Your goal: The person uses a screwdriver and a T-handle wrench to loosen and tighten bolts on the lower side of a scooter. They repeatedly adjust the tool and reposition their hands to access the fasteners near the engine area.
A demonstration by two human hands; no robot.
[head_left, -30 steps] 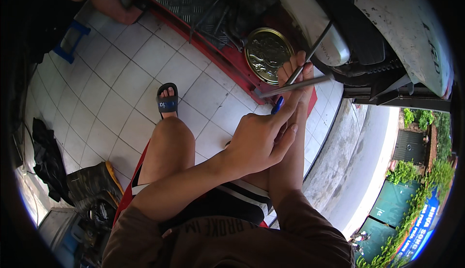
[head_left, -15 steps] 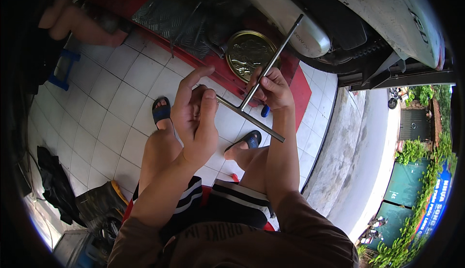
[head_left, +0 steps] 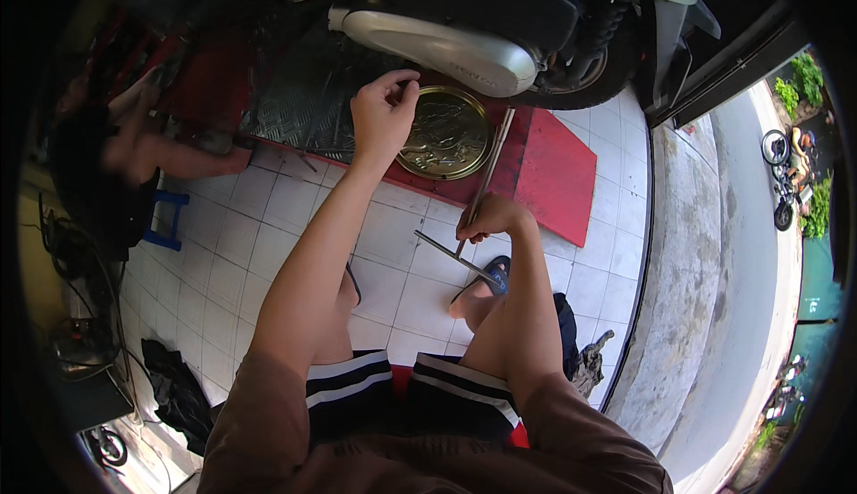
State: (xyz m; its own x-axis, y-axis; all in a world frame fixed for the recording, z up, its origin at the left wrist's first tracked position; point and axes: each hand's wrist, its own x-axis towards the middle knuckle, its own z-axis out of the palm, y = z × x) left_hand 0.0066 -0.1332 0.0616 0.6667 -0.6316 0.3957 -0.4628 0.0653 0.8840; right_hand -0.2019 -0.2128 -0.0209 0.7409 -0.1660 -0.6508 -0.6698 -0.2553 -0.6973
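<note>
Head view, left hand (head_left: 384, 121) moved beside tray (head_left: 487, 132), right hand (head_left: 495, 217) gripping T-wrench (head_left: 494, 159)

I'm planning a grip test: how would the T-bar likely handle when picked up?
The T-bar probably stays stiff: its rods look straight and metallic. The shiny shaft, in the right hand, could slip if held loosely. Its crossbar would likely stop it rolling.

1. The T-handle wrench (head_left: 495, 157) is bare grey metal, held in the right grip (head_left: 486, 217) close to its crossbar; its long shaft slants away, the far end just right of the round tray (head_left: 445, 177) in view.
2. The tray, gold-coloured and rimmed, lies flat on the red platform (head_left: 555, 182); glare makes the shiny shapes inside hard to identify.
</note>
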